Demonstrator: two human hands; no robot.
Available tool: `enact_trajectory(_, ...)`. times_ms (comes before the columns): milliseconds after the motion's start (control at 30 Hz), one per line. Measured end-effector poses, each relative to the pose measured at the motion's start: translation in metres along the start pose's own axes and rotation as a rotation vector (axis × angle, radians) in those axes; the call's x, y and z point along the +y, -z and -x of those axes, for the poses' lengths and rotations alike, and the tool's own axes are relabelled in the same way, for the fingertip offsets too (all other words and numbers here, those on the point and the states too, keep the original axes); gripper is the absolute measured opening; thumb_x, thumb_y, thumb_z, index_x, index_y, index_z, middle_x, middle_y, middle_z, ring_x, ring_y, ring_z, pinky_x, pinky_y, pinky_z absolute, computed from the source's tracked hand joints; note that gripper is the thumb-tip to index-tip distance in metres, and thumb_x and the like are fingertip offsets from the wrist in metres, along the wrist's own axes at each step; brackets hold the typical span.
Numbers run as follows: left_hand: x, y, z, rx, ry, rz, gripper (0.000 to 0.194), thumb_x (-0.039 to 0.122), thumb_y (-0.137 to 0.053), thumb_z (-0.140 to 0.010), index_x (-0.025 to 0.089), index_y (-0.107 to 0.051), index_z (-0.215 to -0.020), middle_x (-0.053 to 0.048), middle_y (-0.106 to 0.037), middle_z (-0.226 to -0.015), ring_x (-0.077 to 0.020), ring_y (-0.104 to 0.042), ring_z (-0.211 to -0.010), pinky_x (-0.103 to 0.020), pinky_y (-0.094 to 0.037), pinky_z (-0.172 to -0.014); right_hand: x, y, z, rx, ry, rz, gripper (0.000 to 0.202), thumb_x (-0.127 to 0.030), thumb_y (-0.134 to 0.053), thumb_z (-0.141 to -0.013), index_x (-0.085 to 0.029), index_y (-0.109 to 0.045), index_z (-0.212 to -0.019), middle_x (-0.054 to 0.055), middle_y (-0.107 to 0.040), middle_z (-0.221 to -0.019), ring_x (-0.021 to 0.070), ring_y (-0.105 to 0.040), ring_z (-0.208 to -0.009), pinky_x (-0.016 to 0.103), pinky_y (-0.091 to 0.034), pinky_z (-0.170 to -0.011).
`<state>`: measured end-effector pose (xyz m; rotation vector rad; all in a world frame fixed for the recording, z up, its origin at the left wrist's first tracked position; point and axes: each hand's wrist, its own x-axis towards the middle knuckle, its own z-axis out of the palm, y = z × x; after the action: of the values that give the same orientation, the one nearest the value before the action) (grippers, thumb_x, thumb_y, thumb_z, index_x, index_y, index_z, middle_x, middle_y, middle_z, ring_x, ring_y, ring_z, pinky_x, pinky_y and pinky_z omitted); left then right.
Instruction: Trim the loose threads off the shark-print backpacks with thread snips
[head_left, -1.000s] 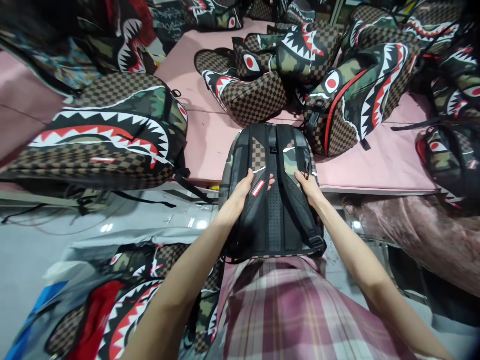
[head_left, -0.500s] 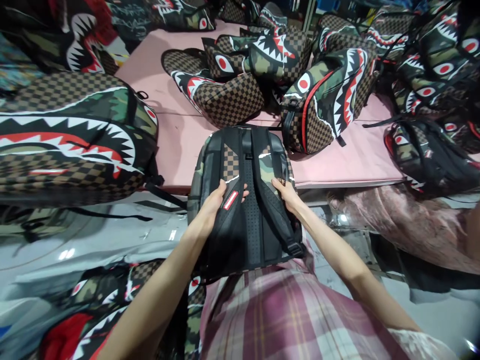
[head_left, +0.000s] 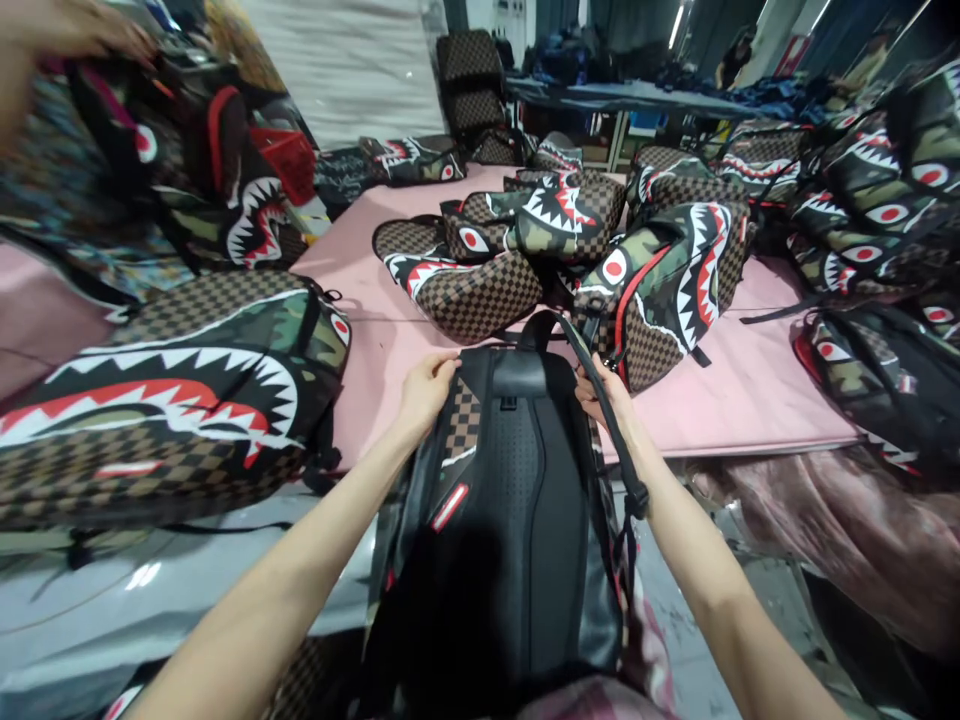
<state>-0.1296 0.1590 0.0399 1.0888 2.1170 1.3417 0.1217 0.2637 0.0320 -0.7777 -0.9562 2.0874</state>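
A black backpack (head_left: pixel 551 480) stands in front of me with its padded back panel facing up toward me. My left hand (head_left: pixel 429 392) is closed on its upper left edge, beside the checkered patch of one shoulder strap (head_left: pixel 463 425). At the upper right edge my right hand (head_left: pixel 609 398) has its fingers curled round the bag's side, partly behind the other shoulder strap (head_left: pixel 607 415), which is swung outward over that hand. The lower part of the backpack lies in shadow against my lap.
A pink-topped table (head_left: pixel 367 400) bears a large shark-mouth backpack (head_left: pixel 187 390) on the left and several more bags, including a camouflage one (head_left: pixel 667 290), ahead. Another person's hand (head_left: pixel 82 30) holds a bag at the upper left. A dark backpack (head_left: pixel 877 380) lies at the right.
My hands have moved from the shoulder straps to the backpack's upper side edges. The right strap has swung outward. The view has tilted up, bringing another person's hand into sight.
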Motion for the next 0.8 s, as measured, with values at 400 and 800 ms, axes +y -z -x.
enact_trajectory(400, 0.051, -0.129, -0.14, -0.673, -0.57, 0.035, 0.042, 0.043, -0.049, -0.078, 0.019, -0.063, -0.108, -0.004, -0.061, -0.119, -0.0184, -0.05, -0.114, -0.028, -0.032, -0.101, 0.011, 0.018, -0.04, -0.019, -0.127, -0.221, 0.019, -0.034, -0.058, -0.08, -0.014, -0.058, -0.078, -0.011, -0.028, -0.045, 0.003, -0.017, -0.036, 0.015, -0.02, -0.033)
enact_trajectory(800, 0.059, -0.159, -0.154, -0.991, -0.278, -0.053, 0.038, 0.054, -0.063, -0.062, 0.016, -0.066, -0.058, 0.004, -0.05, -0.048, -0.0089, -0.04, -0.048, -0.022, -0.028, -0.047, -0.01, 0.051, 0.007, 0.097, -0.448, 0.018, 0.068, -0.063, -0.023, -0.088, -0.009, -0.064, -0.098, 0.007, -0.065, -0.059, 0.0109, -0.052, -0.039, 0.021, -0.044, -0.035)
